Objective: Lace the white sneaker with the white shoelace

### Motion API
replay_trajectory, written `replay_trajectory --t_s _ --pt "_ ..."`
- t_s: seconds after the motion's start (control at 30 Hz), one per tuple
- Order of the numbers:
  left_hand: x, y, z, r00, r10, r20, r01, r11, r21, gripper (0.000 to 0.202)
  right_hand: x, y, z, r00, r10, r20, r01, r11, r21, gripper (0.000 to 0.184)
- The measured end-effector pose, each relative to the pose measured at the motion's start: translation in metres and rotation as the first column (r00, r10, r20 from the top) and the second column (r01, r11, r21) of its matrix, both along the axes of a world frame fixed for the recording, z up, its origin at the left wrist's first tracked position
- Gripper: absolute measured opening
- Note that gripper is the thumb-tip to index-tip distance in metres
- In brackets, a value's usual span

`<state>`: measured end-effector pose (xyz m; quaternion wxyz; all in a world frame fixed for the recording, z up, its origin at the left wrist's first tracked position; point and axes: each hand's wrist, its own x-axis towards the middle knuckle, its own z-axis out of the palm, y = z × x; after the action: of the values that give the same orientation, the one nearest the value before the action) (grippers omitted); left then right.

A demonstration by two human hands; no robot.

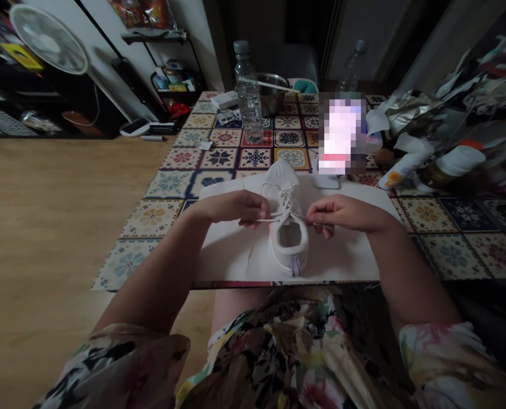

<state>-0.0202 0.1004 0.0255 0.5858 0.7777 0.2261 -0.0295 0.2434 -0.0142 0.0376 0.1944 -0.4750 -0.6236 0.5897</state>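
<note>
A white sneaker (pixel 287 238) stands on a white sheet (pixel 222 255), its toe pointing away from me and its heel, with a purple tab, toward me. White shoelaces (pixel 287 199) criss-cross over its tongue. To the left of the shoe opening, my left hand (pixel 249 207) is closed with a lace pinched between its fingers. My right hand (pixel 327 214) pinches the other lace on the right side. Both laces run out sideways from the top of the lacing, fairly straight. A loop of lace also lies by the left side of the shoe.
Beyond the sheet stand a water bottle (pixel 248 94), a metal bowl (pixel 272 102) with chopsticks across it, and a blurred lit phone (pixel 341 136) on a stand. Bottles, including a white one (pixel 452 167), and packages crowd the right. The patterned tablecloth (pixel 159 213) ends at the left over wooden floor.
</note>
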Motion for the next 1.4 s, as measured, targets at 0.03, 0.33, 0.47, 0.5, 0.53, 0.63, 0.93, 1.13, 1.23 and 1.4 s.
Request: replay_trajectory --t_s 0.03,0.33,0.47,0.5,0.53,0.63,0.93,1.13,1.23,1.4 --pt "-0.001 0.001 0.001 1.0 -0.008 0.028 0.008 1.0 -0.006 0.033 0.003 0.0 0.002 1.0 0.017 -0.003 -0.017 1.0 0.004 0.035" --pt "0.007 -0.006 -0.006 0.836 0.15 0.528 -0.118 0.989 -0.094 0.034 -0.014 0.003 -0.011 0.835 -0.109 -0.54 0.235 0.957 0.17 0.023" --pt "0.023 -0.022 -0.018 0.762 0.279 0.585 -0.14 0.952 -0.271 0.033 -0.035 0.008 -0.028 0.714 -0.24 -0.658 0.347 0.937 0.034 0.024" --pt "0.026 -0.025 -0.019 0.742 0.301 0.599 -0.157 0.947 -0.281 0.032 -0.039 0.008 -0.031 0.691 -0.27 -0.671 0.381 0.924 0.02 0.023" --pt "0.028 -0.027 -0.02 0.726 0.314 0.612 -0.179 0.945 -0.273 0.03 -0.043 0.009 -0.034 0.679 -0.291 -0.673 0.416 0.909 0.026 0.022" --pt "0.033 -0.033 -0.02 0.69 0.335 0.642 -0.265 0.942 -0.207 0.024 -0.05 0.008 -0.038 0.697 -0.329 -0.637 0.525 0.839 0.141 0.018" --pt "0.041 -0.044 -0.021 0.636 0.572 0.518 -0.374 0.816 -0.441 0.044 -0.055 0.002 -0.032 0.758 -0.376 -0.533 0.553 0.803 0.221 0.023" --pt "0.043 -0.05 -0.021 0.604 0.565 0.562 -0.416 0.825 -0.383 0.035 -0.056 -0.003 -0.03 0.788 -0.385 -0.481 0.555 0.782 0.285 0.02" --pt "0.042 -0.049 -0.022 0.631 0.529 0.567 -0.448 0.846 -0.29 0.034 -0.059 -0.002 -0.029 0.749 -0.422 -0.511 0.609 0.743 0.279 0.023" --pt "0.04 -0.045 -0.021 0.683 0.499 0.534 -0.46 0.861 -0.216 0.029 -0.059 0.001 -0.031 0.692 -0.456 -0.56 0.68 0.672 0.292 0.026"
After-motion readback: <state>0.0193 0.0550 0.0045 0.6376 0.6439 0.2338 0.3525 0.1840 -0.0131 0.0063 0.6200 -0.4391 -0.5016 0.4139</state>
